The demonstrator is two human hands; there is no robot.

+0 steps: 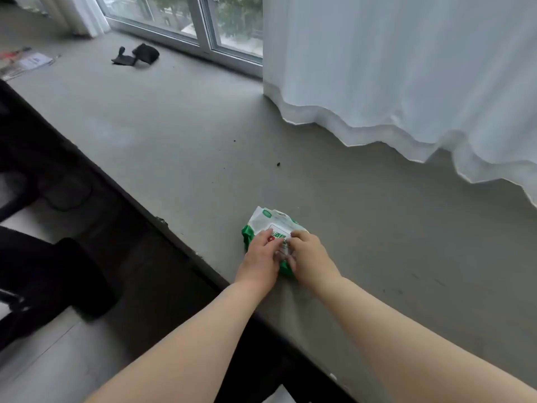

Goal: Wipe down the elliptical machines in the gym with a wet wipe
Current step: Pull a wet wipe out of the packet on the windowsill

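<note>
Machinery [72, 274], dark and blurred, fills the left edge below the bench [174, 126]; it may be one of the ellipticals, though that cannot be told. Far back on the bench lie some papers [26, 61] and, nearer the window [186, 18], a crumpled black cloth [139, 55]. Toward the near edge sits the green-and-white wet-wipe pack [273, 225], flat on the bare grey surface. The left hand [260, 254] lies on its top with fingers fairly straight, pressing it down. The right hand [309, 257], just beside and touching the left, grips the pack with fingers curled at the label; whether the flap is lifted cannot be seen. A white curtain [406, 68] hangs to the right. No wipe is out yet, so the task looks barely begun: drawing a wipe and all the wiping remain.
</note>
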